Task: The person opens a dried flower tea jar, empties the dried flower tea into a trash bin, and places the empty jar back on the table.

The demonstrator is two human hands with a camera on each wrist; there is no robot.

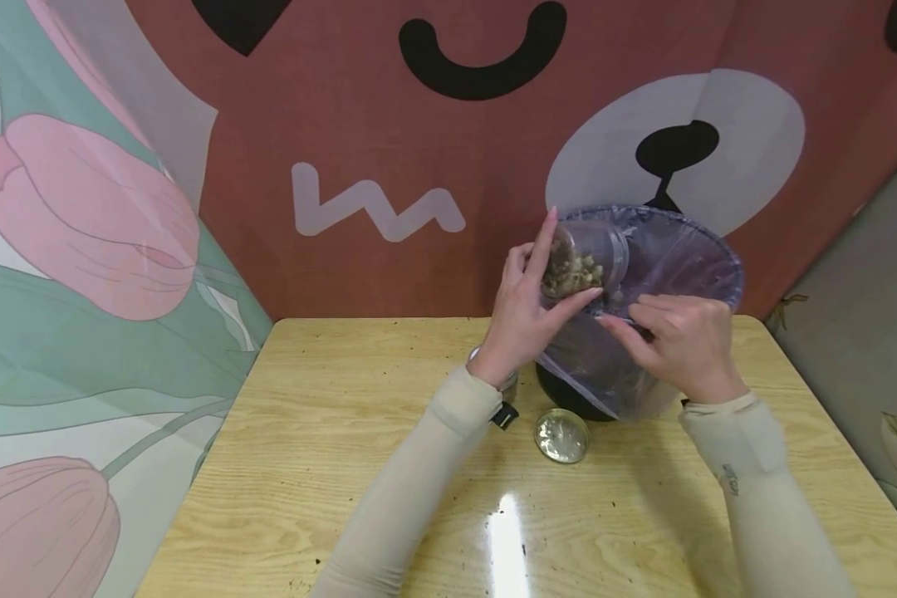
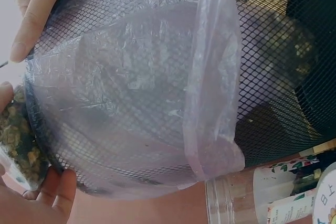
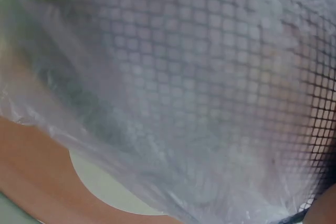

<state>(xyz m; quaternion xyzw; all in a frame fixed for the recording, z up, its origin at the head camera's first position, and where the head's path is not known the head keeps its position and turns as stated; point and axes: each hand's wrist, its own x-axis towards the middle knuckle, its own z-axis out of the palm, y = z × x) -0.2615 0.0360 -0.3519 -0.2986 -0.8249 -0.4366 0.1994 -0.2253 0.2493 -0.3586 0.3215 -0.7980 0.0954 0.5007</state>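
Observation:
In the head view my left hand (image 1: 522, 320) holds a clear jar (image 1: 605, 241) on its side, its mouth toward the opening of a bin. Dried yellowish-brown bits (image 1: 579, 274) lie along the jar's lower wall. A dark mesh bin (image 2: 273, 124) stands tilted, lined with a thin purplish plastic bag (image 1: 613, 365) folded over its rim. My right hand (image 1: 683, 340) grips the near rim through the bag, thumb and fingers pinching it. Through the mesh, a darker clump of bits shows low in the bin. Only a sliver of skin appears in the right wrist view.
A round, shiny lid (image 1: 562, 436) lies on the wooden table (image 1: 359, 448) in front of the bin. Partly hidden behind my left wrist stands another clear container (image 1: 510, 386). Small dark specks are scattered over the tabletop. A printed cloth (image 1: 374, 108) hangs behind the table.

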